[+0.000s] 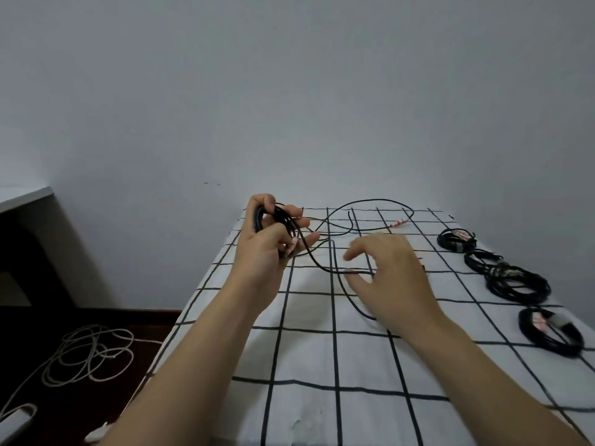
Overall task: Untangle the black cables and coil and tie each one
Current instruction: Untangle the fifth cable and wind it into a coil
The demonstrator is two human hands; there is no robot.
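Left hand [267, 249] grips the partial coil [277, 220] of black cable, fingers curled round the loops. Right hand [386, 272] is spread and relaxed, holding nothing, hovering over the loose tail [328, 270]. The tail runs from the coil across the checked cloth [306, 355], under and beyond the right hand. Suggest: pinch the tail close to the left hand, feed even loops, let the far loop slide in, no yanking at the crossing. Finished coils [515, 281] lie right of the right hand. No readable labels or brands.
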